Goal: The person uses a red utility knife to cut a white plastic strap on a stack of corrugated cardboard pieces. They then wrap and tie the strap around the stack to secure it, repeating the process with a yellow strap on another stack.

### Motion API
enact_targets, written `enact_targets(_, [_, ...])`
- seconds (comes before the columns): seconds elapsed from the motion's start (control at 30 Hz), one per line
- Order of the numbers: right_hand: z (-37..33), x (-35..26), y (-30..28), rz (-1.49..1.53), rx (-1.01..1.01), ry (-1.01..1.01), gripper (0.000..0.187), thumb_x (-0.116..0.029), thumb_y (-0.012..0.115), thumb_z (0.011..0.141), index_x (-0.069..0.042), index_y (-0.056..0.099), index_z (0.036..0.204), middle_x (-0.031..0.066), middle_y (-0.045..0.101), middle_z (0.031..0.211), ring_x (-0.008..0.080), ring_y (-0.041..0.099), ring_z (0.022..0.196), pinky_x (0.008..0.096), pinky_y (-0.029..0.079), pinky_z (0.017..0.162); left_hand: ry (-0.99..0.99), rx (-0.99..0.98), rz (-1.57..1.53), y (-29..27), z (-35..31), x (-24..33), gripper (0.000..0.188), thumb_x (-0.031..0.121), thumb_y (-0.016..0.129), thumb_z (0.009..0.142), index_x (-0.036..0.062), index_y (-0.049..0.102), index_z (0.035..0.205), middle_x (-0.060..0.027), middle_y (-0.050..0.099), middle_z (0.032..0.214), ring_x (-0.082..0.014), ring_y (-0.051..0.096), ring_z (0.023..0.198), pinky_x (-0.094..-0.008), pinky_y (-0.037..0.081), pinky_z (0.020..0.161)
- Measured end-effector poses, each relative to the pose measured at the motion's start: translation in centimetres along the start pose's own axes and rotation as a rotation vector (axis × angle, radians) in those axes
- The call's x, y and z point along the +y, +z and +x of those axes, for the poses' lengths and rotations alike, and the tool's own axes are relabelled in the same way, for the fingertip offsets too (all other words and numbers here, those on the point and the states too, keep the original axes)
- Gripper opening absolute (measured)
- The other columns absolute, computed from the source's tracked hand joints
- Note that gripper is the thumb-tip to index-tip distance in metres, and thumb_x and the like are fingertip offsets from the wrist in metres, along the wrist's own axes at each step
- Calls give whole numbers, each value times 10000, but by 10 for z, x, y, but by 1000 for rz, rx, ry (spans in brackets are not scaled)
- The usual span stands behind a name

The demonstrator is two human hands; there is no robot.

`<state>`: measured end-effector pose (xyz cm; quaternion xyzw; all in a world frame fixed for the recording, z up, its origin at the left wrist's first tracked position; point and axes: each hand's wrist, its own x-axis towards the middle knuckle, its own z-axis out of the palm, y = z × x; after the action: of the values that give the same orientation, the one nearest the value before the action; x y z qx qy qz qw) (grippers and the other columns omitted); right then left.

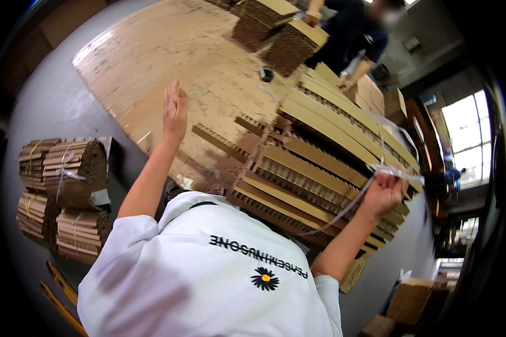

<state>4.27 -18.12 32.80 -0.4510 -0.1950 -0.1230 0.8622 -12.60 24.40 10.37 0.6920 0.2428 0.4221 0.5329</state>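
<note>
The right hand (384, 195) has its grip clenched on the strap (343, 213) at the cardboard stack (312, 160) on the desk (146, 50); the left hand (175, 115) is released. Uneven pulling could crush edges or let jutting strips (219, 142) slide out.

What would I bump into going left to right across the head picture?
Tied cardboard bundles, left fingers, a small black thing, right fingers, a big bright window.
</note>
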Motion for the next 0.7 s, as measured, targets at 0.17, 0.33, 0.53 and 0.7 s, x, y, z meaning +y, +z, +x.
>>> enact_targets(0.17, [6,-3,-27,20,-182,42,194,-163,474,1006,-68,509,840,-62,200,614,66,214,531,239,193,503,-603,-369,-151,8,-13,-29,831,714,230,948,128,259,1536,-108,143,1618,-269,102,1492,-470,93,1193])
enact_targets(0.33, [26,1,-23,-26,-197,36,209,-177,468,1012,-15,580,942,-60,225,601,61,178,505,231,186,488,-578,-648,-427,102,-89,0,808,671,231,973,139,82,1563,-124,49,1626,-272,43,1497,-449,69,1203])
enact_targets(0.53, [22,-2,-24,-22,-188,43,211,-189,474,1014,-33,589,927,-60,249,604,58,199,502,238,188,472,-542,-356,-525,104,-65,-9,852,659,210,980,56,18,1551,-152,49,1623,-276,91,1491,-393,58,1205])
enact_targets(0.7, [-2,15,33,-164,192,-109,186,-221,547,980,-40,593,975,36,531,731,131,472,585,238,430,582,-191,-631,-462,142,-79,28,744,560,258,1020,35,169,1539,-152,141,1607,-259,125,1487,-363,90,1204])
